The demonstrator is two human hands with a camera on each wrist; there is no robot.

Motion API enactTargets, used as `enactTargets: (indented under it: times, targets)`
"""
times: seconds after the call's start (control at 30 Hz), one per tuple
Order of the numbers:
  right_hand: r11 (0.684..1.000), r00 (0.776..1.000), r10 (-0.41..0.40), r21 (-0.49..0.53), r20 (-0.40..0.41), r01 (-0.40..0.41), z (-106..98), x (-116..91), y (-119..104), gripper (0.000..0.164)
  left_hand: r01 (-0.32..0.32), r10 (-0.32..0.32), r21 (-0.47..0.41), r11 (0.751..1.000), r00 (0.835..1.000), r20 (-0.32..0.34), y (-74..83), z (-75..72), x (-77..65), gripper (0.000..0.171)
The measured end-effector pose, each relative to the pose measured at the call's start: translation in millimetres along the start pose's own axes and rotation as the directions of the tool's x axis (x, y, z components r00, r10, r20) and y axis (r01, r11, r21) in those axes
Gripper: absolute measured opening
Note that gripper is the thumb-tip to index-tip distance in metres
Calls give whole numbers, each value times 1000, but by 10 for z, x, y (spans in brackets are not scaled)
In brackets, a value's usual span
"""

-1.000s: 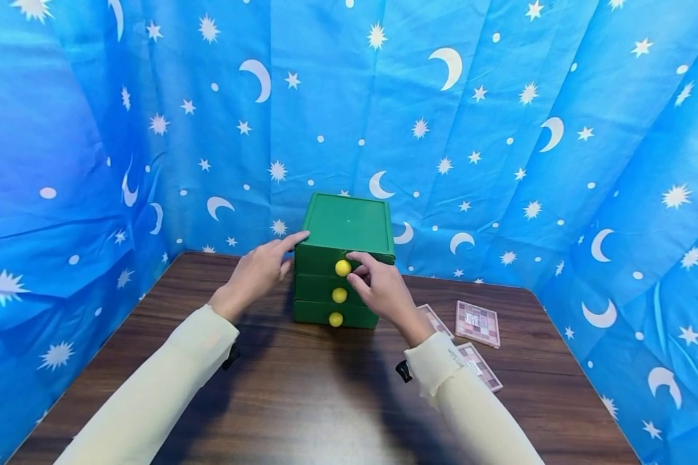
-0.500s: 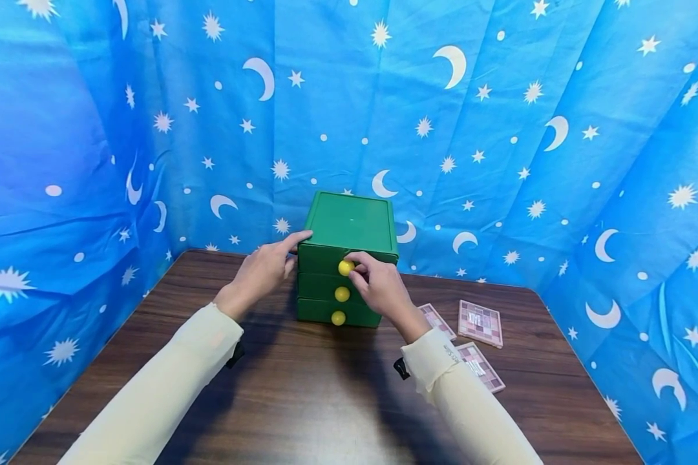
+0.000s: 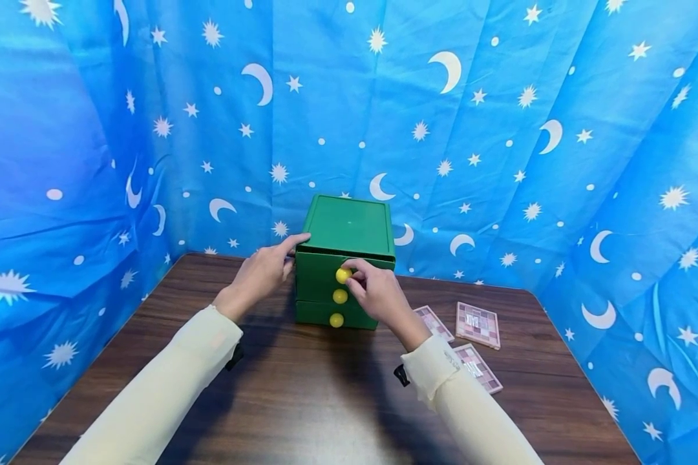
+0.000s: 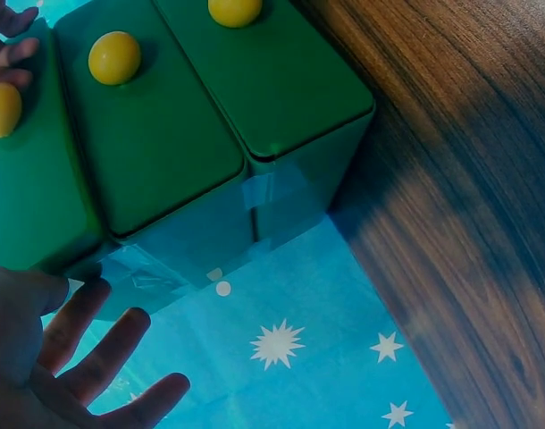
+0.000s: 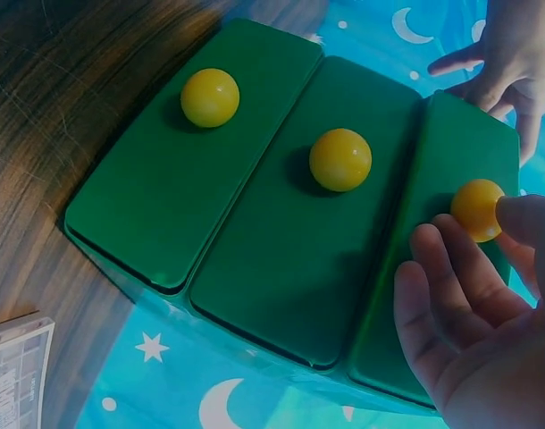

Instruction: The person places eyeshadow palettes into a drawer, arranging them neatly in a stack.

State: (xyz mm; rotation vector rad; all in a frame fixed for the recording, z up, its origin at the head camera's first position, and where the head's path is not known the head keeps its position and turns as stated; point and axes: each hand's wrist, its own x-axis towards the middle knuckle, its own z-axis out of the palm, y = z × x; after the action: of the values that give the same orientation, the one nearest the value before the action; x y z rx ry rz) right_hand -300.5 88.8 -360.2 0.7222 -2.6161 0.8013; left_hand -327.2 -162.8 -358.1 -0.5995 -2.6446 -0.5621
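Green drawer box [image 3: 351, 223] sits mid-frame on the desk [image 3: 302, 400]. Right grip [image 3: 379, 290] pinches its top yellow knob [image 3: 343, 276]; left grip [image 3: 260, 272], fingers spread, touches the left edge. I'd pull level, bracing firmly.

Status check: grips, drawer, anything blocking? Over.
Right grip pinching top yellow knob. Left grip touching green cabinet at upper left edge. Top drawer slightly open. Three checkered cases to its right, none in front.
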Motion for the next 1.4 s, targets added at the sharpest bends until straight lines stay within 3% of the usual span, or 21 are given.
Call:
enactTargets:
  times: [0.37,1.1,1.4]
  targets:
    - [999,999,-33,4,13,33,-43,-106,-40,22,-8,8,-14,1000,1000,-5,-17,7,9,57]
    - [991,972,-62,132,227,32,-284,-373,-195,23,7,-7,-15,1000,1000,17,-33,-1,-1,54]
    - [991,965,-72,126,252,41,-342,-506,-272,25,18,-18,-7,1000,1000,24,-28,-14,25,56]
